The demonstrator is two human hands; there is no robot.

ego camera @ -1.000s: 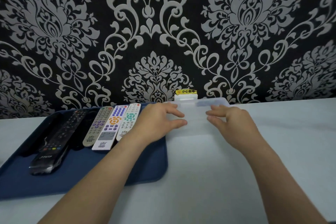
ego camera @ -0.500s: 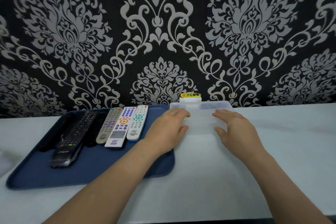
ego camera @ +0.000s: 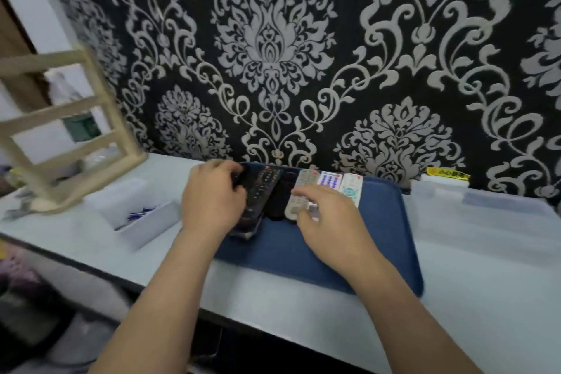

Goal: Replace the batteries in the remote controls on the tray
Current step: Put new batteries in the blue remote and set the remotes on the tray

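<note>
- My left hand [ego camera: 212, 200]: fingers curled round the long black remote [ego camera: 264, 188], motion-blurred.
- My right hand [ego camera: 331, 222]: loose, fingertips resting on the grey remote [ego camera: 301, 195].
- Remotes lie in a row at the far end of the blue tray [ego camera: 379, 240]; white remotes [ego camera: 352, 188] sit right of the grey one.
- Clear lidded box [ego camera: 485, 215] right of the tray, white bin [ego camera: 151, 223] left.

Tray [ego camera: 379, 237] lies on the worktop [ego camera: 485, 282], against the wall [ego camera: 273, 55]. Remote controls [ego camera: 329, 181] lie side by side in a row at the tray's rear left. Left hand [ego camera: 212, 203] lies over the leftmost ones, right hand [ego camera: 331, 222] over the middle. Open box [ego camera: 145, 215] sits left of the tray, with a wooden rack [ego camera: 60, 130] beyond it. Lidded container [ego camera: 485, 212] sits right of the tray.
</note>
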